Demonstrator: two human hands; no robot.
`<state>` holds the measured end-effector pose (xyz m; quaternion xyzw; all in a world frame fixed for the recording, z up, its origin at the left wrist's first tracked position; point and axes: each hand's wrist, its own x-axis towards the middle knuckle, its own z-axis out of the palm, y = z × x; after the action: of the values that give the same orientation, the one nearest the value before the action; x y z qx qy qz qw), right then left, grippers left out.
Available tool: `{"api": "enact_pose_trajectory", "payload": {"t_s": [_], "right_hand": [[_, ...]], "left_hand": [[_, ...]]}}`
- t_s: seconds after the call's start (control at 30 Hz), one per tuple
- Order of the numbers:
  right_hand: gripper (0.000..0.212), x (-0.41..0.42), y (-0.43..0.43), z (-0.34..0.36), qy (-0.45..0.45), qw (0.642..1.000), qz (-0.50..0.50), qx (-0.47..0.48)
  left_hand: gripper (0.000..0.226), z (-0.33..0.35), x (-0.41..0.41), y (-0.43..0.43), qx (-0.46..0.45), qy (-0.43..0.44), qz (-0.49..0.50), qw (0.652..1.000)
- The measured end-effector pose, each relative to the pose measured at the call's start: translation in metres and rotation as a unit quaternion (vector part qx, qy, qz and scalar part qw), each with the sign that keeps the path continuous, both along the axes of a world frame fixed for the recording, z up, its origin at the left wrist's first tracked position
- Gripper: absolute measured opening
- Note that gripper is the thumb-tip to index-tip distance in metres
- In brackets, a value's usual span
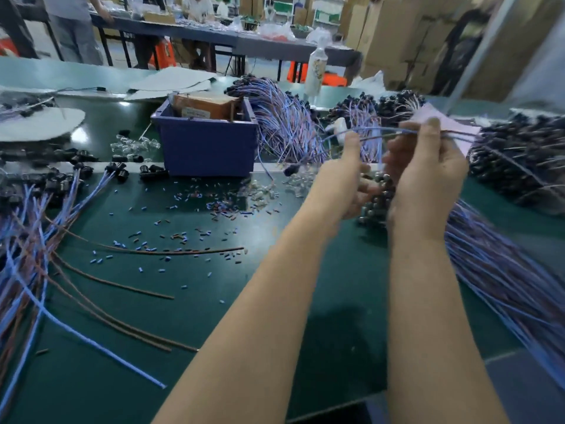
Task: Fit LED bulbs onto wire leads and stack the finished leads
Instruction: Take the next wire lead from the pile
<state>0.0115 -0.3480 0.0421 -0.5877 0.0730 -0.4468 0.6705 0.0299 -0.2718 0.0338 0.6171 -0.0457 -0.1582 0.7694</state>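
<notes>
My right hand (428, 179) is raised above the green table and pinches a blue-and-brown wire lead (385, 131) between thumb and fingers. My left hand (342, 182) is beside it, thumb up against the same lead and fingers curled, though blurred. Under both hands lies a stack of leads (504, 270) with dark bulb heads (374, 206) at its near end. Loose clear LED bulbs (263, 191) lie on the table left of my hands.
A blue bin (208, 145) stands at centre with a brown box in it. Heaps of leads with black sockets lie behind (284, 117), at the right (519, 160) and at the left (30, 224). Cut insulation bits (183, 237) litter the mat. A bottle (316, 68) stands behind.
</notes>
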Motion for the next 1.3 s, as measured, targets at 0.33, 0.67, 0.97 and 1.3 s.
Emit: {"api": "enact_pose_trajectory", "payload": {"t_s": [0.33,0.67,0.97,1.3], "right_hand": [[0.038,-0.038,-0.111,-0.059,0.092,0.922,-0.005,0.375],[0.021,-0.024,-0.115,-0.078,0.066,0.882,-0.001,0.467],[0.027,0.011,-0.003,-0.053,0.136,0.964,0.162,0.159],[0.027,0.035,0.198,-0.070,0.267,0.820,0.375,-0.341]], "left_hand": [[0.027,-0.013,0.006,-0.134,-0.099,0.075,-0.066,0.990],[0.030,-0.056,0.012,-0.152,0.142,-0.066,-0.018,0.988],[0.015,-0.009,0.016,-0.028,0.030,-0.203,0.180,0.962],[0.016,-0.001,0.009,0.168,-0.090,-0.134,0.482,0.861]]}}
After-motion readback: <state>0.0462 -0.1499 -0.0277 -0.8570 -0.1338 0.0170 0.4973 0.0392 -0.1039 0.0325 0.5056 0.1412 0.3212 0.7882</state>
